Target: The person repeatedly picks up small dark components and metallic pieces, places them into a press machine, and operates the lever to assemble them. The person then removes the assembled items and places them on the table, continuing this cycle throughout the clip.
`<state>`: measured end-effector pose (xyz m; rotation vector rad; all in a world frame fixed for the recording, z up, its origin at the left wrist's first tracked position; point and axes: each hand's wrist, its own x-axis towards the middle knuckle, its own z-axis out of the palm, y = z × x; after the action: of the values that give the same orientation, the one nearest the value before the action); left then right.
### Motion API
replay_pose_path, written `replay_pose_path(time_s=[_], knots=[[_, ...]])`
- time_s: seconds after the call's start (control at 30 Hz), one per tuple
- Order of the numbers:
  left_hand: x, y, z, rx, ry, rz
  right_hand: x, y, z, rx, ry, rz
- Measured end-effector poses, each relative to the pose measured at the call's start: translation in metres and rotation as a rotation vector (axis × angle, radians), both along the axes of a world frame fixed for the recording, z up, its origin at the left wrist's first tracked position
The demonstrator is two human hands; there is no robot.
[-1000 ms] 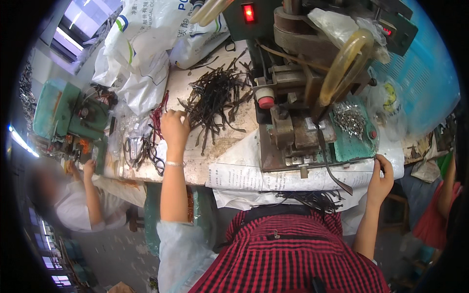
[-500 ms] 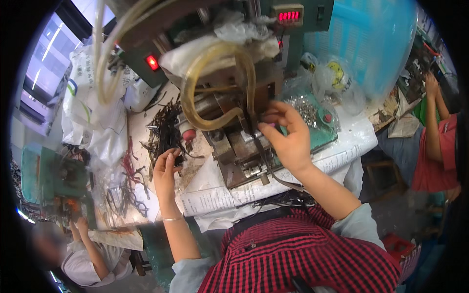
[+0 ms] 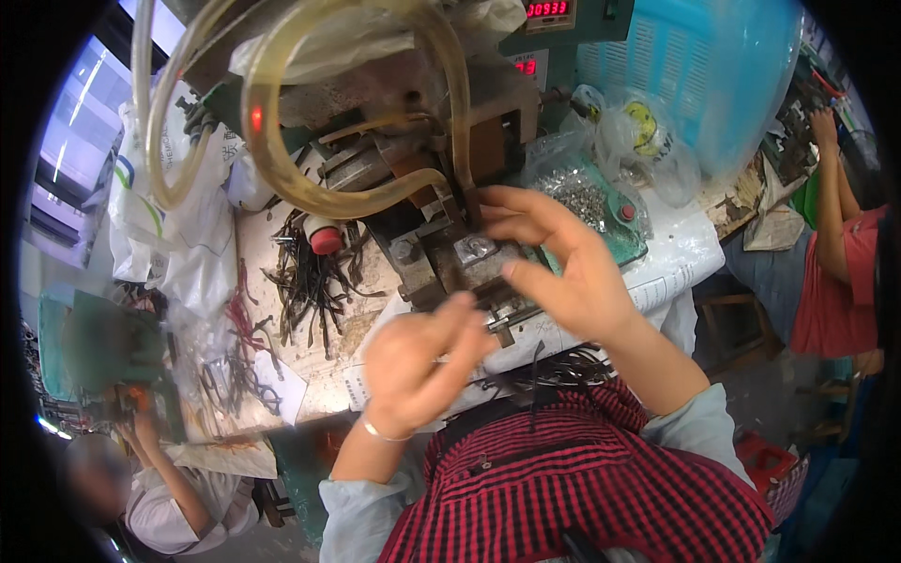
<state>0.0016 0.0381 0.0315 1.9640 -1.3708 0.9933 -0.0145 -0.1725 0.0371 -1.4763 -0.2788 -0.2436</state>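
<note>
My right hand (image 3: 568, 267) is at the right side of a metal press machine (image 3: 474, 249), its thumb and fingers apart, with nothing visible between them. Below the machine's front edge is my left hand (image 3: 427, 357), smeared by motion; whether it holds something cannot be made out. A thick yellowish clear hose (image 3: 258, 141) loops over the machine's working head. Thin dark straps (image 3: 563, 368) lie in a bundle between the table edge and my checked apron. More dark straps (image 3: 314, 291) are heaped on the table left of the machine, beside a red button (image 3: 326, 240).
A green tray (image 3: 619, 249) with small shiny metal parts (image 3: 577, 197) stands to the right, near plastic bags (image 3: 648, 141). Behind it is a blue crate (image 3: 694, 84). White sacks (image 3: 155, 216) and red straps (image 3: 246, 314) are at left. Co-workers sit at both sides.
My left hand has moved right, from the strap heap to the machine's front. My right hand's fingers have spread, and the dark strap that ran out of the machine's front no longer shows there.
</note>
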Motion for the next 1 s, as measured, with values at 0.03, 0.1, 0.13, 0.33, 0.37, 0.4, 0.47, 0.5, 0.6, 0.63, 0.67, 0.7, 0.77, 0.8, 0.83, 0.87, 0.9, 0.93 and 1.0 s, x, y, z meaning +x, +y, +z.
replay_pose_path(time_s=[0.03, 0.1, 0.13, 0.33, 0.37, 0.4, 0.47, 0.5, 0.6, 0.63, 0.67, 0.7, 0.77, 0.8, 0.83, 0.87, 0.9, 0.93, 1.0], knots=[[0.003, -0.015, -0.002, -0.004, -0.066, -0.036, 0.008, -0.010, -0.011, -0.203, -0.011, -0.142], [0.003, -0.030, -0.012, -0.013, -0.028, 0.022, 0.019, -0.041, -0.055, -0.470, 0.031, -0.492], [0.007, -0.031, -0.017, -0.027, -0.044, 0.007, 0.017, -0.058, -0.079, -0.554, 0.136, -0.561], [0.019, -0.037, -0.033, -0.071, -0.059, -0.049, 0.003, -0.086, -0.102, -0.639, -0.059, -0.724], [0.018, -0.038, -0.029, -0.084, -0.047, -0.041, 0.010, -0.095, -0.102, -0.579, -0.014, -0.739], [0.018, -0.039, -0.030, -0.089, -0.046, -0.042, 0.017, -0.106, -0.106, -0.518, 0.029, -0.753], [0.019, -0.039, -0.032, -0.093, -0.058, -0.024, 0.019, -0.114, -0.108, -0.480, 0.085, -0.718], [0.019, -0.039, -0.031, -0.092, -0.063, -0.015, 0.016, -0.113, -0.109, -0.628, 0.055, -0.703], [0.020, -0.039, -0.034, -0.087, -0.059, -0.026, -0.006, -0.097, -0.107, -0.948, 0.152, -0.670], [0.020, -0.035, -0.033, -0.081, -0.067, -0.015, -0.006, -0.092, -0.108, -0.976, 0.141, -0.696], [0.019, -0.033, -0.035, -0.094, -0.050, -0.012, -0.005, -0.091, -0.109, -1.004, 0.127, -0.719], [0.018, -0.035, -0.037, -0.099, -0.050, -0.044, -0.006, -0.092, -0.112, -1.030, 0.110, -0.740], [0.008, -0.031, -0.041, -0.102, 0.018, 0.001, 0.001, -0.090, -0.115, -1.066, 0.126, -0.715], [0.001, -0.029, -0.036, -0.136, 0.094, 0.008, 0.003, -0.091, -0.120, -1.094, 0.061, -0.706], [-0.009, -0.027, -0.034, -0.178, 0.176, 0.014, 0.004, -0.087, -0.119, -1.138, 0.040, -0.716], [-0.017, -0.025, -0.046, -0.250, 0.235, -0.001, 0.003, -0.088, -0.116, -1.170, 0.018, -0.702], [-0.029, -0.009, -0.051, -0.200, 0.177, 0.081, 0.001, -0.084, -0.115, -1.221, 0.031, -0.702], [-0.038, 0.015, -0.051, -0.119, 0.103, 0.154, -0.002, -0.081, -0.115, -1.094, 0.118, -0.722], [-0.056, 0.068, -0.028, 0.247, 0.170, 0.780, -0.008, -0.085, -0.119, -0.892, 0.172, -0.776]])
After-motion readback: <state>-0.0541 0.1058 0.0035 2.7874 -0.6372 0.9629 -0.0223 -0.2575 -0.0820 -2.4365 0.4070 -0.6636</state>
